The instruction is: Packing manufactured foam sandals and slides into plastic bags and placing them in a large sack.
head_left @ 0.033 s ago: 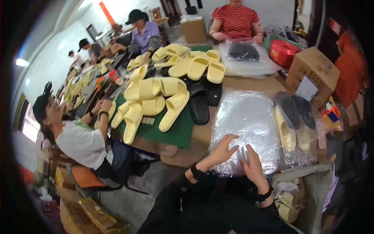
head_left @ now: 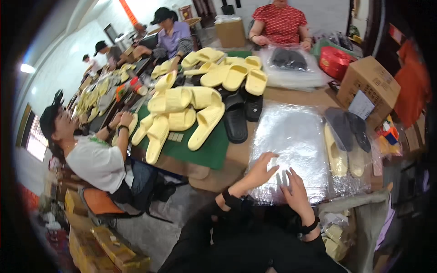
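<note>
A flat stack of clear, shiny plastic bags [head_left: 291, 129] lies at the table edge in front of me. My left hand [head_left: 260, 173] rests on or just over its near left part, fingers stretched out and apart. Beside it my right hand [head_left: 296, 191] is over the near part of the stack, fingers also extended. Neither hand holds anything. Just right of the stack, pale yellow slippers [head_left: 336, 152] and dark grey ones [head_left: 337, 127] lie in or under clear plastic. To the left are a black slipper [head_left: 235, 119] and a pile of yellow slippers [head_left: 171, 101].
The yellow pile sits on a green mat [head_left: 211, 152]. A cardboard box [head_left: 368, 86] and a red bundle [head_left: 336, 62] stand at the far right. Opposite, a person in red handles a bag stack [head_left: 287, 75]. A person in white [head_left: 98, 159] works at the left.
The view has shifted slightly, so the table things sit a little further right and the nearer ones slightly higher. My hands keep the same pose over the plastic bags.
</note>
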{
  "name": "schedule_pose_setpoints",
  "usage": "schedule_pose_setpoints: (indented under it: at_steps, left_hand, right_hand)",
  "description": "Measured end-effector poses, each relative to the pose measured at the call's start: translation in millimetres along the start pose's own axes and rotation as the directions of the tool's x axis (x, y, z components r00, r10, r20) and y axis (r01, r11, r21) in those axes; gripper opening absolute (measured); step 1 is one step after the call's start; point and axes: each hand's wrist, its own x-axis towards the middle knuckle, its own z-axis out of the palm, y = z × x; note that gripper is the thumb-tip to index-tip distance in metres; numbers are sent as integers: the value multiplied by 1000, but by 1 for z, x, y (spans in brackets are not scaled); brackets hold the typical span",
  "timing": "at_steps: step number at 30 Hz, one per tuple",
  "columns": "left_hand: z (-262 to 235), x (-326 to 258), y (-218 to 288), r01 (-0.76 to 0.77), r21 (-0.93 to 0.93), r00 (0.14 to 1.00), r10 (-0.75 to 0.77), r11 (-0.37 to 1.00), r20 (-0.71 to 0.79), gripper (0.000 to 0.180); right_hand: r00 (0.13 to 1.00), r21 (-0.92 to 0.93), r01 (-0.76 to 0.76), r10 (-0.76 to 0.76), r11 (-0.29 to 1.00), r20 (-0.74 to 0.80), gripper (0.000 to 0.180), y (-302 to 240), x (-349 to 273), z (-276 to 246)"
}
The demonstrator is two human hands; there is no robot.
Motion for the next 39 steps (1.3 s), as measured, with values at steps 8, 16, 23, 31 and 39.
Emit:
schedule_pose_setpoints:
  at_steps: [8, 16, 23, 31, 39]
  left_hand:
    - [-91, -6, -30, 176, 79, 931, -141, 981, -336, 37]
    - [-162, 2, -70, 336, 159, 795, -189, 928, -577, 51]
    - [-249, 67, -147, 625, 327, 600, -168, 709, -782, 71]
    - [-315, 60, -169, 462, -320, 443, -528, 827, -724, 66]
    - [-287, 65, -85, -74, -388, 646, -253, 919, -721, 25]
  right_hand:
    - [986, -198, 66, -34, 978, 164, 43, -1, 0, 12]
    - [971, -322, 111, -33, 940, 237, 46, 2, -3, 21]
    - [972, -310, -9, 81, 951, 220, 47, 13, 1, 19]
    - [972, -228, -95, 140, 969, 190, 44, 4, -2, 20]
    - [977, -252, 74, -19, 965, 214, 45, 12, -8, 24]
